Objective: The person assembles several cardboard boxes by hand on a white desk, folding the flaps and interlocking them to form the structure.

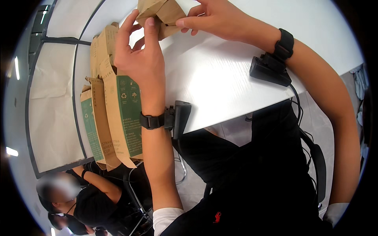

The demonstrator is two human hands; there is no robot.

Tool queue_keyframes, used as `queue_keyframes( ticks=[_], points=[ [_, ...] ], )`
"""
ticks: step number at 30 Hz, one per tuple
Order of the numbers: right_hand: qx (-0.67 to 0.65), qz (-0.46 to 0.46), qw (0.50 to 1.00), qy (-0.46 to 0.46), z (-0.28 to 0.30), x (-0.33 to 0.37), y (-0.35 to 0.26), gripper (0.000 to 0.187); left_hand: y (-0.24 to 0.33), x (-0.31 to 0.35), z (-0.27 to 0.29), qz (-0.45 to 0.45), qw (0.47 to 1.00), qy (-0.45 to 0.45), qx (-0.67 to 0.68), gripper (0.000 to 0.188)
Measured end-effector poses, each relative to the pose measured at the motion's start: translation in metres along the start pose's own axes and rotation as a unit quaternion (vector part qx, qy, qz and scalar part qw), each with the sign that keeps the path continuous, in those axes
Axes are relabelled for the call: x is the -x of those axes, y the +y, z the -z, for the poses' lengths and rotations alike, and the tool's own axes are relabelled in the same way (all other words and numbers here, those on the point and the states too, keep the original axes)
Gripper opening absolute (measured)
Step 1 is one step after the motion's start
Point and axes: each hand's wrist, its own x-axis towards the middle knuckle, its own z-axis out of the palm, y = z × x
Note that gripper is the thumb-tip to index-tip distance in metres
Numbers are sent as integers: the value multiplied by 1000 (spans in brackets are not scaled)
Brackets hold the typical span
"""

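A small brown cardboard box [167, 13], partly folded with flaps bent inward, is held above the white table at the top of the view, its upper part cut off by the picture's edge. My left hand [139, 59] grips it from the left, thumb in front and fingers around its side. At its right side, my right hand [218, 19] pinches a lower flap between thumb and fingers. Below my left hand, along its wrist, lie several brown and green cardboard boxes [112, 118], opened and stacked loosely.
The white table [220, 90] has its near edge just before my lap. Framed pale partition panels [53, 106] stand on the left. Black devices with cables [271, 69] are strapped to both wrists. Another person [94, 200] in black sits at the lower left.
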Motion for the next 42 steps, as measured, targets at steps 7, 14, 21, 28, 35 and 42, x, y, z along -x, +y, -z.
queue_keyframes(
  ticks=[7, 14, 21, 28, 35, 42],
  points=[
    [-54, 8, 998, 38, -5, 1, 1, 63, -9, 0, 0, -82, 993, -84, 29, 49],
    [-98, -14, 994, 51, -13, 4, -7, 66, -9, -1, -3, -108, 985, -132, 33, 60],
    [-95, -24, 994, 42, -12, 3, -13, 65, -5, -2, -4, -10, 981, -137, 134, 56],
    [-70, 20, 993, 90, -14, 4, -9, 60, -4, 1, -5, -15, 980, -140, 140, 57],
    [-59, 6, 994, 96, -14, 4, -15, 57, -7, -1, -5, -24, 979, -148, 141, 55],
    [-84, -4, 993, 79, -12, 6, -18, 58, -9, -2, -3, -6, 977, -150, 153, 55]
  ],
)
